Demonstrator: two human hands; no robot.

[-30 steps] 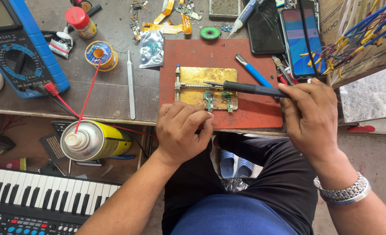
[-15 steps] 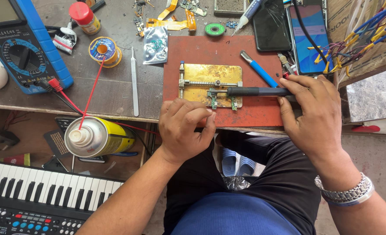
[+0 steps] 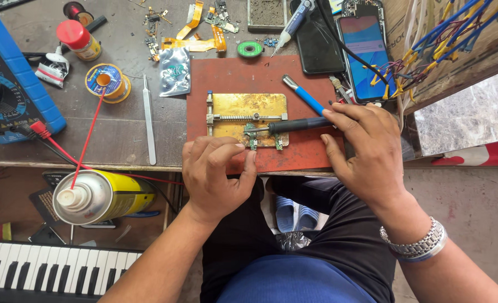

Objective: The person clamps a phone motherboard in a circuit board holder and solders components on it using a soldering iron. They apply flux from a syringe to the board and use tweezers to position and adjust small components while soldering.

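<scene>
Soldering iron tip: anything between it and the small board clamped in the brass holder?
Nothing visible. The right hand holds the soldering iron, its tip right at the small board on the brass holder. The left hand sits just below, not across it.

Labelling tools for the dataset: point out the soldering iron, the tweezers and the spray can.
soldering iron (image 3: 299, 124), head view, on its black grip.
tweezers (image 3: 149, 120), head view, mid-length of the metal arms.
spray can (image 3: 120, 193), head view, on its yellow body.

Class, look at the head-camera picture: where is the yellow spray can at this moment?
The yellow spray can lies on its side at lower left, below the bench edge, above the keyboard and left of the left hand.
</scene>
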